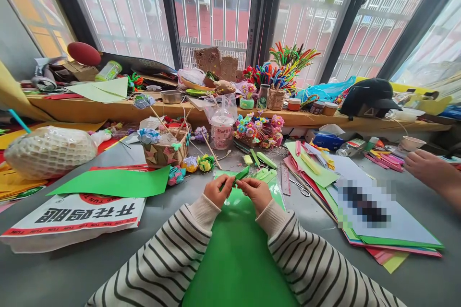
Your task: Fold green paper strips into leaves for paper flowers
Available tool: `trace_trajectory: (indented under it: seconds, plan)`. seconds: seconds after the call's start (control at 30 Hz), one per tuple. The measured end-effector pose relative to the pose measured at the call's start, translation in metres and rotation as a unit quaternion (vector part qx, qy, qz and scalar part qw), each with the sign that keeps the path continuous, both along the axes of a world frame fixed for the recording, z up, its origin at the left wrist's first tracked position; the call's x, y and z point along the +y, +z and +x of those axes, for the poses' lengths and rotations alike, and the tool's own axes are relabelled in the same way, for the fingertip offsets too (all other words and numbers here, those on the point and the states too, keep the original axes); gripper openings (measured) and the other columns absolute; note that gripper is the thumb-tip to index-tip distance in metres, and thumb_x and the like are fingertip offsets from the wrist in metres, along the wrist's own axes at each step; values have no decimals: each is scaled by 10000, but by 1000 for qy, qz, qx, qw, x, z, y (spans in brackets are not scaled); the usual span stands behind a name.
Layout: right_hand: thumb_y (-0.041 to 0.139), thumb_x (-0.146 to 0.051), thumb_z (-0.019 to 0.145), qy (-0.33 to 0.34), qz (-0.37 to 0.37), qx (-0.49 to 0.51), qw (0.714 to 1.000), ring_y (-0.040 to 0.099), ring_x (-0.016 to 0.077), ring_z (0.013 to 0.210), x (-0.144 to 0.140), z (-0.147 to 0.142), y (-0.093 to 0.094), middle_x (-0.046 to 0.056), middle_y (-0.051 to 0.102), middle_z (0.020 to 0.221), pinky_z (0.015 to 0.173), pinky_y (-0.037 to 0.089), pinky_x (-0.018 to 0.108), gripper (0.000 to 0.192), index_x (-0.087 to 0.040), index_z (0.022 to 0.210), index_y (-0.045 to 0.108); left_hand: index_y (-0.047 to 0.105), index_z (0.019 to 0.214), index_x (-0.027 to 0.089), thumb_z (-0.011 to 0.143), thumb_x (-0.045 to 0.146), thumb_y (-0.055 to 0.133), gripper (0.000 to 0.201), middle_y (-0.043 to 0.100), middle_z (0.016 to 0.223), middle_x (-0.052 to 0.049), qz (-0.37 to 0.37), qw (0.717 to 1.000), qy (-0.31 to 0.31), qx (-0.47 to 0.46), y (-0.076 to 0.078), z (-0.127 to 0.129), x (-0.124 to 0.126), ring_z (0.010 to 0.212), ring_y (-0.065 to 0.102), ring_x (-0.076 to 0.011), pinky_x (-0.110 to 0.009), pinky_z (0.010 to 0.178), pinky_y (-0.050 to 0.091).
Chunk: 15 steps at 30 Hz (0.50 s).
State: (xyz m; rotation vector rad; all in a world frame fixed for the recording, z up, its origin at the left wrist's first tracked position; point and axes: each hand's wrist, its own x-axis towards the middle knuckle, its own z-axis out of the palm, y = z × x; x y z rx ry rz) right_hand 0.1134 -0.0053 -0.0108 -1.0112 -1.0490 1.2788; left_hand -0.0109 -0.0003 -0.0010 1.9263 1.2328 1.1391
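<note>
A small folded piece of green paper [242,173] is pinched between my two hands. My left hand [219,191] grips it from the left, and my right hand [257,193] holds its near end with closed fingertips. Below both hands lies a shiny green sheet [239,254] that runs toward me over the table. Several light green paper strips [264,172] rest just beyond my right hand. To their right are a clear pink ruler [285,178] and a pair of scissors [301,187].
A stack of coloured paper [396,220] lies right, with another person's hand [428,172] behind it. At left are a green sheet [115,181] on a printed bag [79,218] and a netted bundle [50,152]. Paper flowers in a box [165,151] and a plastic cup [222,129] stand ahead.
</note>
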Motion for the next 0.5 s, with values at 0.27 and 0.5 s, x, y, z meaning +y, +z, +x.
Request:
trace_trajectory:
  seconds: [0.27, 0.5]
  plan:
    - [683, -248, 473, 68, 29, -13, 997, 403, 56, 479, 5, 5, -3, -40, 517, 534, 455, 289, 198, 205, -143, 593, 553, 442, 553, 163, 736, 388, 372, 298, 387, 397, 55, -24, 998, -51, -28, -1, -3, -1, 388, 354, -64, -201, 453, 315]
    - [684, -229, 477, 107, 33, -10, 994, 420, 62, 492, 9, 6, -5, -37, 532, 567, 455, 309, 195, 230, -150, 649, 552, 442, 548, 163, 716, 412, 393, 305, 376, 380, 61, -49, 995, -70, -60, -3, -3, 3, 371, 333, -60, -203, 432, 296]
